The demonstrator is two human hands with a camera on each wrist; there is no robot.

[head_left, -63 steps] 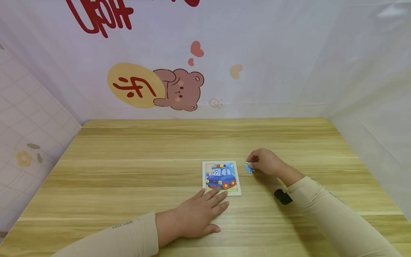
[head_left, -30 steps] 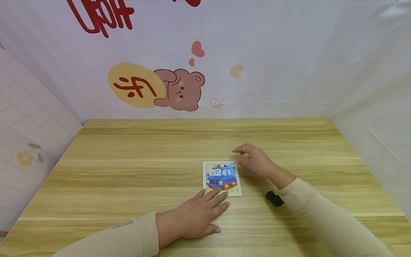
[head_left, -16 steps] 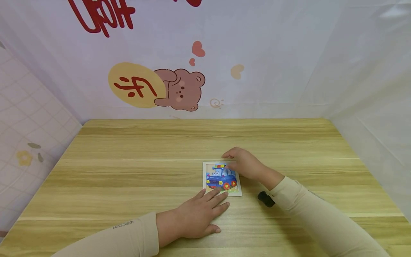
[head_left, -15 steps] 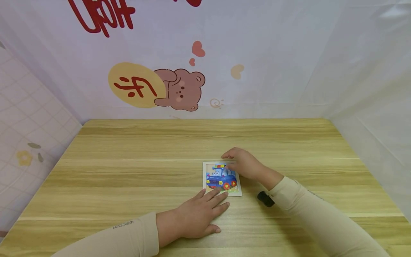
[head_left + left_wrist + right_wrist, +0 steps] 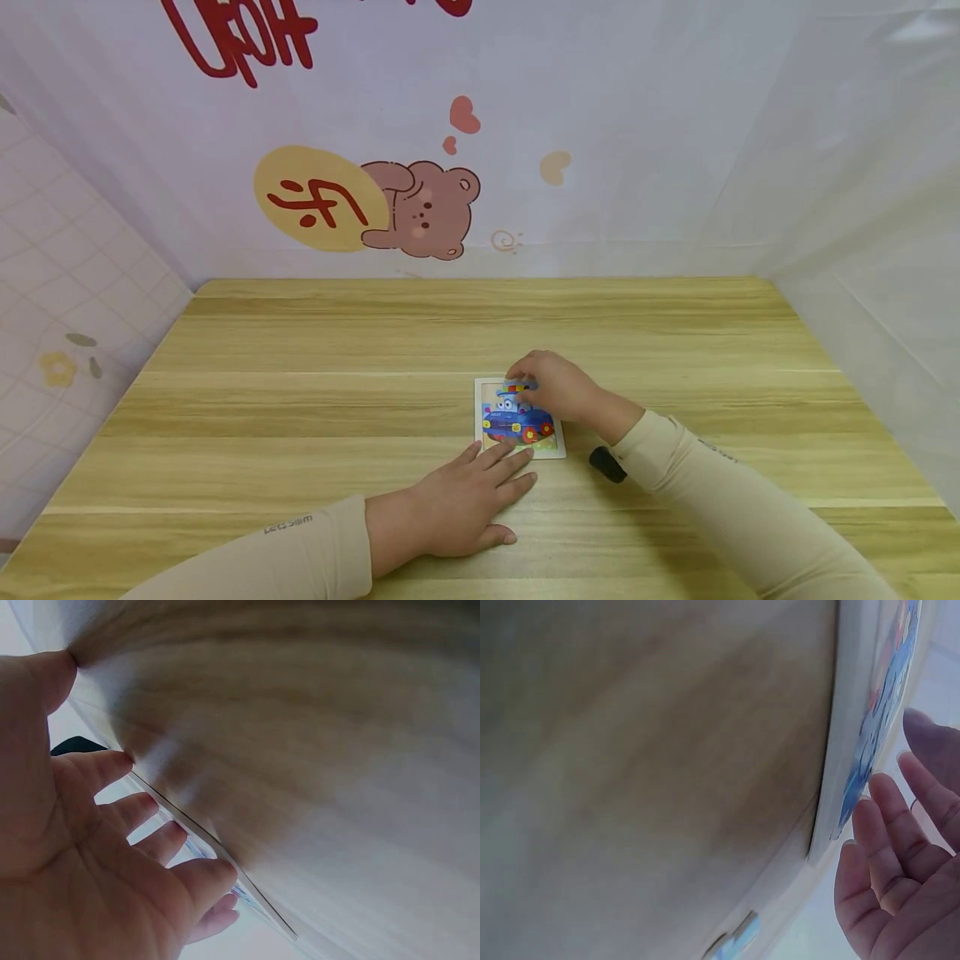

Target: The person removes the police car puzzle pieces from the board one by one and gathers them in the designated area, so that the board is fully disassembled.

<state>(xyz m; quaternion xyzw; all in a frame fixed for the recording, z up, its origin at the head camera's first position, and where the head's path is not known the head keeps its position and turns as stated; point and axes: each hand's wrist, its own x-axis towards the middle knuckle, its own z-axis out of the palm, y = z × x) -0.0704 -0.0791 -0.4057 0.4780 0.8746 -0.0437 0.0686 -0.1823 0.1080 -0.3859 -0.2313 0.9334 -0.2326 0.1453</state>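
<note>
A small square jigsaw puzzle of a blue police car (image 5: 498,422) lies in its pale frame (image 5: 478,421) on the table. The upper left corner of the frame shows a bare backing with no piece in it. My left hand (image 5: 457,507) lies flat, its fingers spread and fingertips on the frame's near edge. Over the puzzle's far right corner, my right hand (image 5: 562,387) has thumb and fingers loosely bent at the roof-light piece; the thumb covers part of the car window. In the right wrist view a loose blue puzzle piece (image 5: 739,941) lies beside the frame, hidden in the head view.
The wood-grain table (image 5: 300,358) runs back to a white cloth backdrop (image 5: 637,125) with a printed bear (image 5: 431,212). Cloth also hangs along both sides. A small black object (image 5: 607,464) shows by my right sleeve cuff (image 5: 648,446).
My right hand has let go of the loose puzzle piece and moved left to the puzzle's far edge. The black object has shifted left with that arm. My left hand has stayed put.
</note>
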